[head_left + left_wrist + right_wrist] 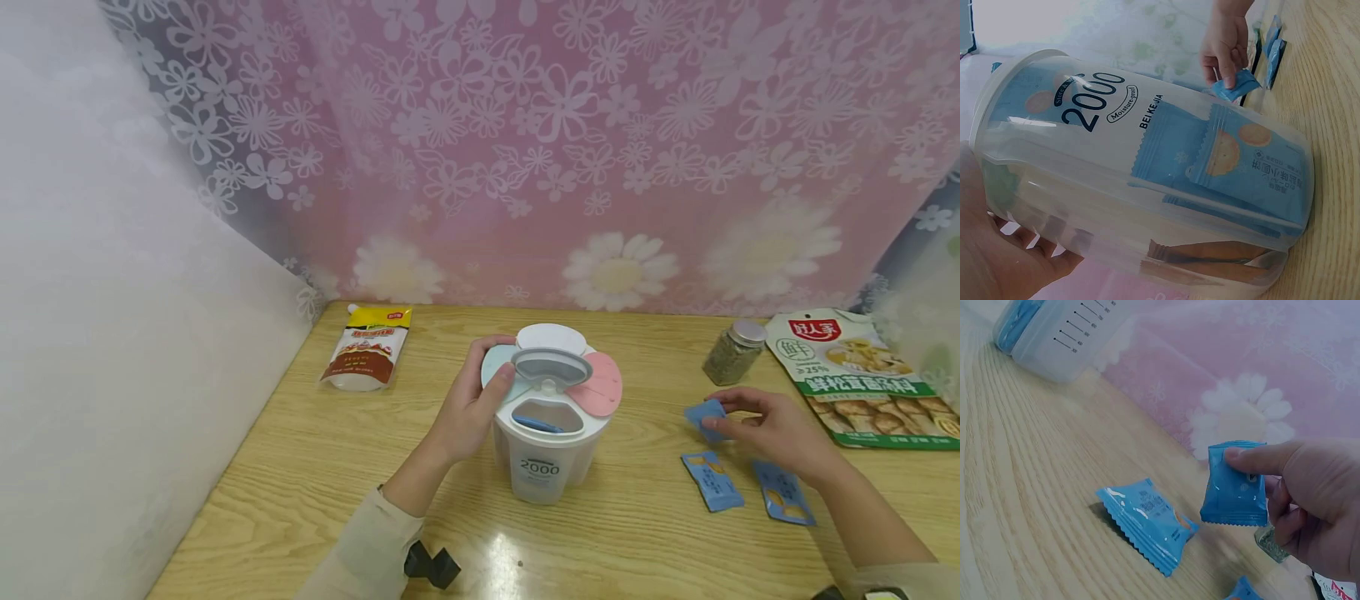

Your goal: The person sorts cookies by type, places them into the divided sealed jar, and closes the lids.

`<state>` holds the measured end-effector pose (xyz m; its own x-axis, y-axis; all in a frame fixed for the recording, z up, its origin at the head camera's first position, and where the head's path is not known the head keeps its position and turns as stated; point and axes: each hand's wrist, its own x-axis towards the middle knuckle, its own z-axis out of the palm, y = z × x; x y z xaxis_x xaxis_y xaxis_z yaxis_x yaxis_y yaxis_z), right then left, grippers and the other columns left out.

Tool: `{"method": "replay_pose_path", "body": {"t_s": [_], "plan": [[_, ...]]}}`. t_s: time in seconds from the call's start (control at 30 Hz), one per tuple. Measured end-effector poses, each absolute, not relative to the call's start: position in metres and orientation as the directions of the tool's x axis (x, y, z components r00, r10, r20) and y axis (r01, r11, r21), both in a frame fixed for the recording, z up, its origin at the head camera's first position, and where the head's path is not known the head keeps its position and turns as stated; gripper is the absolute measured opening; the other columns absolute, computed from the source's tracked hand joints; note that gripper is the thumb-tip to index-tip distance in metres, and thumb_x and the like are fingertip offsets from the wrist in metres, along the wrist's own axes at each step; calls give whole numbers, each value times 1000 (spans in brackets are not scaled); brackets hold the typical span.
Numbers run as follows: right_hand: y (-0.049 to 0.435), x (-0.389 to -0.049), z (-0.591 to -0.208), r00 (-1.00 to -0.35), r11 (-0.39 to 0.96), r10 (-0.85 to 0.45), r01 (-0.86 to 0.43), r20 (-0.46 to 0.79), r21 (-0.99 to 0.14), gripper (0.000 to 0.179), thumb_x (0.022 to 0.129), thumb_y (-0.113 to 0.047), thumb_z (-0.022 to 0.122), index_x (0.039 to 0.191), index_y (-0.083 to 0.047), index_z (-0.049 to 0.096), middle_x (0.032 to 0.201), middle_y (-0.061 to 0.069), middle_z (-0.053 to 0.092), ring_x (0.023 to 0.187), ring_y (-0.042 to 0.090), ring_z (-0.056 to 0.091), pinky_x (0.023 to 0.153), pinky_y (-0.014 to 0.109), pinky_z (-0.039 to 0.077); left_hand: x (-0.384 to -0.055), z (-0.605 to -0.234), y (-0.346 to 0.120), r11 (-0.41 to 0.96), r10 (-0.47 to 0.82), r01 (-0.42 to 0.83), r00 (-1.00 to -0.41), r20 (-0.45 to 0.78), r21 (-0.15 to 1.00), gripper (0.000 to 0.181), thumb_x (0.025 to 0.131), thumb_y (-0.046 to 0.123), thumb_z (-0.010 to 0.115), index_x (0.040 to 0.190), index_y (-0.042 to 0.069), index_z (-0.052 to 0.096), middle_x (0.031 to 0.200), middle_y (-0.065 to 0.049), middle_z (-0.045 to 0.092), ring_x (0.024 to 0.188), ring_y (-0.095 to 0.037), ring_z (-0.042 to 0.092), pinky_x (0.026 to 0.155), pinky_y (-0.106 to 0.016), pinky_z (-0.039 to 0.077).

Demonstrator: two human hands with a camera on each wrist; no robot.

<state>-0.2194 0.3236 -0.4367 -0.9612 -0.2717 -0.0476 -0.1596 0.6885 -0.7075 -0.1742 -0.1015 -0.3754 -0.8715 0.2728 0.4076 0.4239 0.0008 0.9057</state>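
My left hand (pixel 468 408) grips the upper side of a clear, compartmented storage container (pixel 538 471), its thumb on the top near the pale blue lid. The container's front grey flap (pixel 553 367) stands up, with blue packets visible in the opening below. Through the wall, the left wrist view shows several blue biscuit packets (pixel 1254 162) and brown-orange packets (pixel 1216 257) in separate sections. Between thumb and fingers, my right hand (pixel 780 429) pinches a small blue biscuit packet (pixel 1235 487) above the table. Two more blue packets lie below that hand, one left (pixel 712 482) and one right (pixel 783 493).
At the back left lies a yellow, white and brown pouch (pixel 369 348). A glass jar with dried herbs (pixel 735 354) stands behind my right hand. The large green and white mushroom bag (pixel 862 379) lies at the right. A floral curtain (pixel 510 167) hangs behind the wooden table (pixel 300 500).
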Motion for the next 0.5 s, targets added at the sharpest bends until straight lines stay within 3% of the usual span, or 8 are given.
{"method": "replay_pose_path", "body": {"t_s": [0.07,0.2,0.3,0.4,0.5], "plan": [[322,-219,-433,-965,683,-259,-152,-42,-715,56,96,-40,66,137,-4,55,132,17,58,89,-4,65,71,31,56,-175,-376,-102,1,272,424,-871,408,905,36,107,23,43,139,7,38,133,-14,51,116,-18,54,96,-28,50],[319,-217,-426,-972,641,-231,-120,-41,-758,50,96,-38,66,133,-6,59,128,-7,60,90,-4,66,67,32,54,-176,-376,-102,-1,271,426,-871,411,905,36,107,23,43,139,9,38,133,-13,51,116,-18,55,96,-28,50],[315,-215,-420,-974,581,-222,-89,-53,-809,38,98,-33,65,127,-7,63,111,-21,61,70,-1,60,57,34,48,-176,-377,-102,-4,268,428,-870,413,904,35,107,22,44,139,8,39,133,-14,51,115,-18,55,95,-28,50],[309,-210,-413,-973,526,-225,-73,-56,-847,28,99,-27,64,120,-8,65,94,-20,61,53,12,46,52,36,40,-176,-377,-102,-9,268,427,-870,414,904,35,107,22,44,139,8,39,132,-15,51,113,-17,55,94,-28,50],[302,-205,-406,-974,483,-223,-73,-42,-873,20,99,-23,64,114,-10,67,75,-18,53,50,20,38,51,37,36,-175,-376,-102,-12,267,425,-871,412,905,35,107,21,45,139,8,39,131,-15,51,112,-17,55,93,-27,51]]}}
